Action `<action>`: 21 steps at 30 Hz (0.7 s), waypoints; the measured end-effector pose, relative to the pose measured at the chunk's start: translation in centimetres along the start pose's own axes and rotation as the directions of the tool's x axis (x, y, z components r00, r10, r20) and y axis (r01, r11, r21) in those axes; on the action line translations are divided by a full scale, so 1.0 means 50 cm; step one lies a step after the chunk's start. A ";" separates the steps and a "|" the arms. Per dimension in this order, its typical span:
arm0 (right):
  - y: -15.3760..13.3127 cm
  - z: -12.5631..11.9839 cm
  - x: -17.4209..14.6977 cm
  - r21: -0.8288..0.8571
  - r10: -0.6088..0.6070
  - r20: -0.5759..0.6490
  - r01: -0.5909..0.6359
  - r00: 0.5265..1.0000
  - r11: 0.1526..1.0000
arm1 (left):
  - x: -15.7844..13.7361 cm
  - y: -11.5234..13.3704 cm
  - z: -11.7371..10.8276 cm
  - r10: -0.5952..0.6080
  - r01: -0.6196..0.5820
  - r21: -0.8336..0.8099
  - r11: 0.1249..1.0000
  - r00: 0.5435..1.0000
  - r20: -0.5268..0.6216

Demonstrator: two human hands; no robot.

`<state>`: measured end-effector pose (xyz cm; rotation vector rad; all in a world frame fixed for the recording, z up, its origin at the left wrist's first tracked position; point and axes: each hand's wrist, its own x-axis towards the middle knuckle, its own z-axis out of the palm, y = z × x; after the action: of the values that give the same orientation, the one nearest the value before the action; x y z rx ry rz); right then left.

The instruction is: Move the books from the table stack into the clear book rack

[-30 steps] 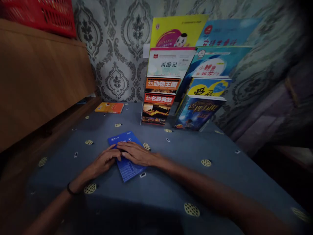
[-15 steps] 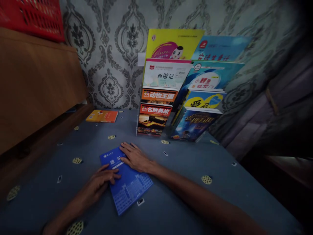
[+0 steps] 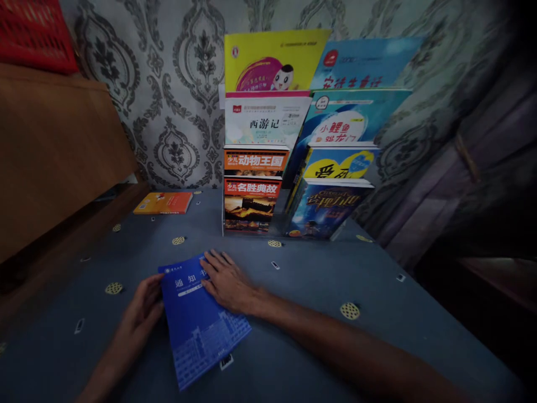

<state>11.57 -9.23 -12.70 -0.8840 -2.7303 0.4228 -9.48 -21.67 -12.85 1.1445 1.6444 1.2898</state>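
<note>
A blue booklet (image 3: 201, 330) with white Chinese lettering and a printed building lies flat and slightly turned on the table. My right hand (image 3: 226, 281) rests on its upper right part, fingers spread and palm down, covering some of the title. At the booklet's upper left edge is my left hand (image 3: 145, 305), with bent fingers at the edge and the thumb apart from them. Whether its fingertips reach under the cover is hidden.
Behind the booklet stands a clear rack (image 3: 279, 224) with several books in two tiered columns. An orange book (image 3: 163, 202) lies at the back left. Beside it rises a brown wooden panel (image 3: 59, 151), topped by a red basket (image 3: 37, 33). A curtain (image 3: 440, 184) hangs at the right.
My left hand has drawn back from the cover to the booklet's left edge. My right hand stays on the upper right part. The view has shifted, so everything sits farther left.
</note>
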 end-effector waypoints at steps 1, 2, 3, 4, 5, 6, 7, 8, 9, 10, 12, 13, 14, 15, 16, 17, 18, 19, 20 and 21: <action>0.000 -0.002 0.000 0.008 -0.001 0.000 0.001 1.000 1.000 | 0.001 0.013 0.007 -0.053 0.053 -0.041 0.998 0.999 0.001; -0.001 -0.003 -0.001 0.017 -0.002 -0.001 0.002 1.000 1.000 | 0.002 0.025 0.014 -0.098 0.098 -0.069 0.993 0.995 -0.008; -0.001 -0.003 -0.002 0.027 -0.004 -0.004 0.004 1.000 1.000 | 0.003 0.035 0.021 -0.137 0.134 -0.090 0.987 0.990 -0.029; 0.000 -0.003 -0.003 0.035 -0.005 -0.009 0.006 1.000 0.999 | 0.006 0.043 0.028 -0.167 0.161 -0.108 0.981 0.984 -0.053; 0.000 -0.002 -0.005 0.041 -0.009 -0.014 0.009 1.000 0.999 | 0.010 0.048 0.035 -0.187 0.177 -0.121 0.977 0.980 -0.074; 0.002 0.000 -0.006 0.046 -0.014 -0.021 0.015 1.000 0.999 | 0.015 0.052 0.040 -0.196 0.184 -0.127 0.975 0.977 -0.087; 0.004 0.002 -0.008 0.050 -0.020 -0.028 0.021 0.999 0.999 | 0.020 0.054 0.044 -0.199 0.187 -0.125 0.974 0.976 -0.091; 0.007 0.003 -0.009 0.054 -0.027 -0.031 0.028 0.999 0.998 | 0.025 0.056 0.048 -0.198 0.187 -0.118 0.975 0.976 -0.086; 0.013 0.004 -0.010 0.058 -0.036 -0.032 0.038 0.999 0.998 | 0.030 0.058 0.051 -0.198 0.189 -0.113 0.975 0.977 -0.074; 0.021 0.004 -0.011 0.060 -0.044 -0.037 0.046 0.998 0.997 | 0.034 0.059 0.053 -0.201 0.193 -0.113 0.975 0.978 -0.057; 0.044 -0.002 -0.013 0.047 -0.045 -0.073 0.049 0.996 0.998 | 0.038 0.064 0.056 -0.218 0.211 -0.123 0.970 0.975 -0.039; 0.060 -0.008 -0.014 0.026 -0.040 -0.108 0.043 0.993 0.999 | 0.039 0.067 0.058 -0.229 0.223 -0.129 0.966 0.973 -0.034; 0.077 -0.016 -0.014 -0.003 -0.030 -0.156 0.030 0.987 1.000 | 0.039 0.069 0.059 -0.237 0.231 -0.133 0.964 0.971 -0.033; 0.096 -0.026 -0.014 -0.038 -0.019 -0.214 0.011 0.977 0.999 | 0.039 0.072 0.060 -0.240 0.233 -0.133 0.963 0.970 -0.036; 0.115 -0.038 -0.015 -0.075 -0.006 -0.280 -0.015 0.960 0.997 | 0.038 0.073 0.061 -0.238 0.232 -0.128 0.964 0.970 -0.040; 0.133 -0.049 -0.015 -0.109 0.007 -0.348 -0.048 0.938 0.993 | 0.038 0.074 0.062 -0.232 0.225 -0.123 0.966 0.972 -0.045; 0.150 -0.061 -0.016 -0.137 0.019 -0.408 -0.082 0.913 0.987 | 0.038 0.075 0.062 -0.225 0.218 -0.120 0.969 0.973 -0.047; 0.164 -0.072 -0.017 -0.159 0.030 -0.450 -0.113 0.893 0.981 | 0.038 0.075 0.063 -0.217 0.210 -0.116 0.971 0.975 -0.047; 0.175 -0.081 -0.018 -0.176 0.037 -0.472 -0.135 0.881 0.975 | 0.038 0.075 0.064 -0.211 0.205 -0.111 0.972 0.977 -0.045; 0.183 -0.090 -0.019 -0.191 0.041 -0.477 -0.149 0.878 0.970 | 0.038 0.075 0.065 -0.208 0.202 -0.109 0.973 0.977 -0.044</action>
<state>18.56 -1.83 -11.79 -1.0233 -2.3124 -0.0858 -6.36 -18.49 -9.98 0.8593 1.6666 1.2667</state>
